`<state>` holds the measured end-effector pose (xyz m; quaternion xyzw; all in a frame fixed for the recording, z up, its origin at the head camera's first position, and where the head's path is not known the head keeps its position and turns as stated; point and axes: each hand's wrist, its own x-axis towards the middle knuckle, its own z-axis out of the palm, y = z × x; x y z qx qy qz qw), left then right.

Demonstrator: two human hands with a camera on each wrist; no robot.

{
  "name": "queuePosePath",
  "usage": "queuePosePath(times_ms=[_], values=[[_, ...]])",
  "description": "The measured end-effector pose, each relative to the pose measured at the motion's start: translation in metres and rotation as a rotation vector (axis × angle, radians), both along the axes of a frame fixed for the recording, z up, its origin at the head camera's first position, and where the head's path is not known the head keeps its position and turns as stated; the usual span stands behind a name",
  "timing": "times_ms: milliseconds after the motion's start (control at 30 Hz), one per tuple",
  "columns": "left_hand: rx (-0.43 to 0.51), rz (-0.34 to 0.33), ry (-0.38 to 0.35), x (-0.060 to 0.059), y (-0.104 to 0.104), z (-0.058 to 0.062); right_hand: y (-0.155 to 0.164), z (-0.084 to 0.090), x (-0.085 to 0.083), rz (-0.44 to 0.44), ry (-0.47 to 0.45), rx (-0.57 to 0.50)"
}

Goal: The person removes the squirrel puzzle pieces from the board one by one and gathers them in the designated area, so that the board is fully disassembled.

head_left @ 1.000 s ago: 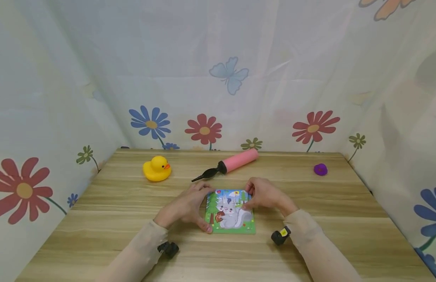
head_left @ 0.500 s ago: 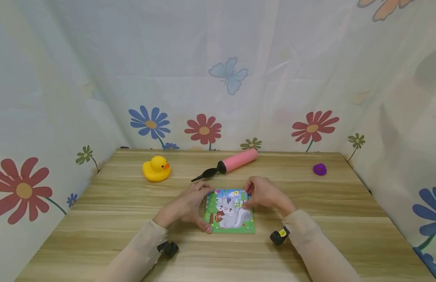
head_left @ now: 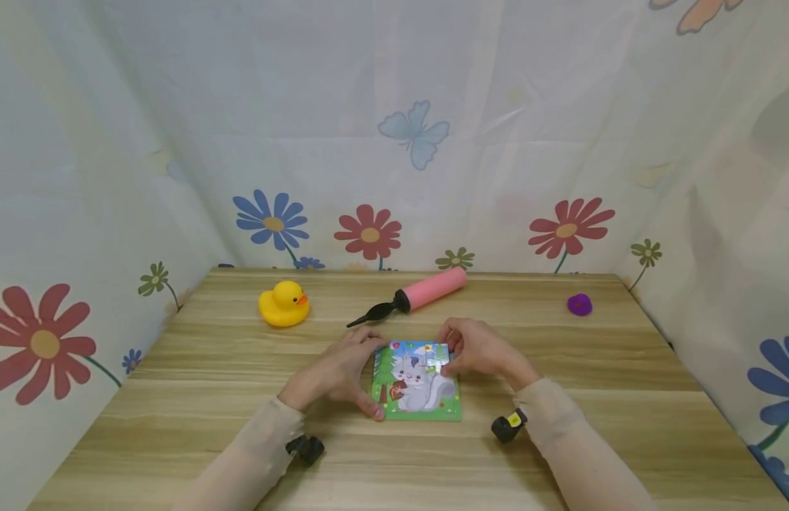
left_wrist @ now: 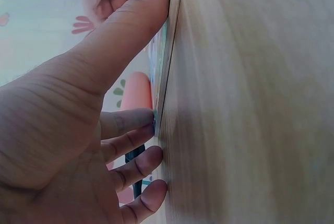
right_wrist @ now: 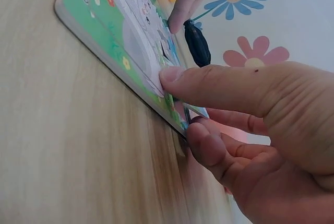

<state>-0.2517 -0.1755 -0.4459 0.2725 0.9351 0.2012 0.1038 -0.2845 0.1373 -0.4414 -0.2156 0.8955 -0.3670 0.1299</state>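
Note:
A squirrel picture puzzle board (head_left: pixel 415 387) lies flat on the wooden table (head_left: pixel 592 383), in front of me. My left hand (head_left: pixel 340 370) rests against its left edge, thumb at the near corner and fingertips at the far corner; the left wrist view shows the thumb (left_wrist: pixel 125 31) along the board's rim (left_wrist: pixel 166 72). My right hand (head_left: pixel 474 349) pinches a puzzle piece (head_left: pixel 436 360) at the board's far right corner. In the right wrist view the thumb (right_wrist: pixel 219 85) lies on top of that piece (right_wrist: pixel 175 101), with fingers under its raised edge.
A yellow rubber duck (head_left: pixel 283 305) sits at the back left. A pink hand pump (head_left: pixel 426 292) with a black nozzle lies just behind the board. A small purple object (head_left: pixel 580 305) is at the back right. Flower-printed curtains close in three sides.
My right hand has shifted slightly left and the corner piece now sits tilted up from the board. The left hand and the board have stayed put.

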Motion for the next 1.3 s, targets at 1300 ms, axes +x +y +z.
queuePosePath(times_ms=[1300], values=[[0.008,-0.018,-0.002,0.001,-0.003,-0.001,0.021,0.008,-0.007,-0.041,0.066,-0.098]])
